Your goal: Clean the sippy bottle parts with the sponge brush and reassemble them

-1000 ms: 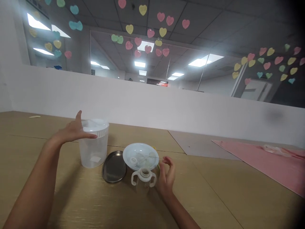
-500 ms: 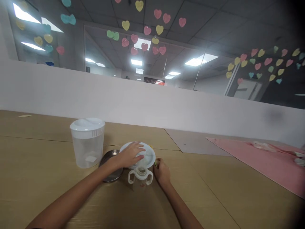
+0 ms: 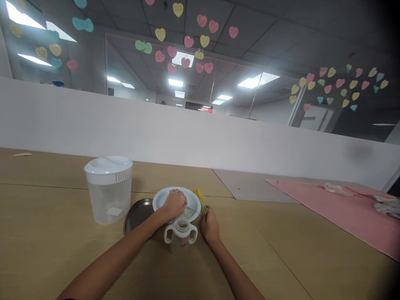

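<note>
My left hand (image 3: 175, 204) is closed over the white plate (image 3: 159, 200); a thin line runs right from its fingers, and what they grip is too small to name. My right hand (image 3: 210, 224), just right of the plate, is closed around the green stem of a yellow flower (image 3: 198, 194), whose head points up. In front of the plate stands a clear bottle (image 3: 180, 243) with two white handles and an open top. A round metal tray (image 3: 134, 214) lies left of the plate, partly behind my left forearm.
A clear bucket with a white lid (image 3: 109, 189) stands at the left. A pink cloth (image 3: 328, 208) lies at the right with crumpled plastic (image 3: 337, 189) on it. Behind the table runs a low white wall (image 3: 187, 137).
My left hand has gone from spread fingers to closed over the plate. The yellow flower head now shows more fully above my right hand. The view has shifted slightly.
</note>
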Motion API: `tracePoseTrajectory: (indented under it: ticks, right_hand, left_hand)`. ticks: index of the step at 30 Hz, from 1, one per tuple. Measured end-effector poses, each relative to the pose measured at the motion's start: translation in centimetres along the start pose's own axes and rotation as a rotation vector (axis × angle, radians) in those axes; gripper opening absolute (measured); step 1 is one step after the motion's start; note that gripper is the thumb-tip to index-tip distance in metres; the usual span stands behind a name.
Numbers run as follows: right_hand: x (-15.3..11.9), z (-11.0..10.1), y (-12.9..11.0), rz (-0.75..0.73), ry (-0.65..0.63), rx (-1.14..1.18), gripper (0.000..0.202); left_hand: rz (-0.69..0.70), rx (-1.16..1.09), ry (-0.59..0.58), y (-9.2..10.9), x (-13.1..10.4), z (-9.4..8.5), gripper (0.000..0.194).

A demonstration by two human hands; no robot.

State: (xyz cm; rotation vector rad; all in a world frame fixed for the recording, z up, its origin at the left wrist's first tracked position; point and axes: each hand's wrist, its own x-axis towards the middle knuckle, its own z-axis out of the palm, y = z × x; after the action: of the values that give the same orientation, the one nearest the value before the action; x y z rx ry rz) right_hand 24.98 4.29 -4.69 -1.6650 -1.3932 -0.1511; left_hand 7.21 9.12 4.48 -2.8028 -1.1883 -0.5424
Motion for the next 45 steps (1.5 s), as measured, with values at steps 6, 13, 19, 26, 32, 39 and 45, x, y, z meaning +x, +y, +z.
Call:
tracePoseTrajectory:
  ticks: [6, 13, 19, 26, 32, 39, 45]
  right_hand:
    - [0.3, 0.8, 0.7, 0.059, 0.073, 0.055, 0.04]
    - [0.2, 0.6, 0.3, 0.108, 0.052, 0.144, 0.042]
    - [0.2, 0.4, 0.0, 0.137, 0.047, 0.199, 0.042]
    - [0.2, 0.9, 0.0, 0.153, 0.09, 0.22, 0.041]
    - [0.6, 0.3, -0.3, 0.17, 0.133, 0.228, 0.039]
    - [0.3, -3.1, -4.1, -0.12, 0.204, 0.246, 0.038]
    - [-1.2, -3.9, -6.4, -0.435, 0.103, 0.271, 0.034]
  left_hand:
    - [-0.034, -0.003, -0.066, 0.1, -0.5, -0.3, 0.025]
    - [-0.114, -0.038, -0.14, 0.7, -1.0, -1.2, 0.025]
    - [-0.177, -0.127, -0.202, 0.2, -1.3, -1.8, 0.018]
    - [-0.138, -0.258, -0.206, -0.2, -1.3, -1.6, 0.013]
    - [-0.124, -0.346, -0.112, -1.1, -1.2, -2.1, 0.025]
    - [-0.125, -0.438, 0.094, -2.2, -1.0, -4.7, 0.028]
    - [-0.089, -0.497, 0.256, -1.5, -1.7, -6.3, 0.026]
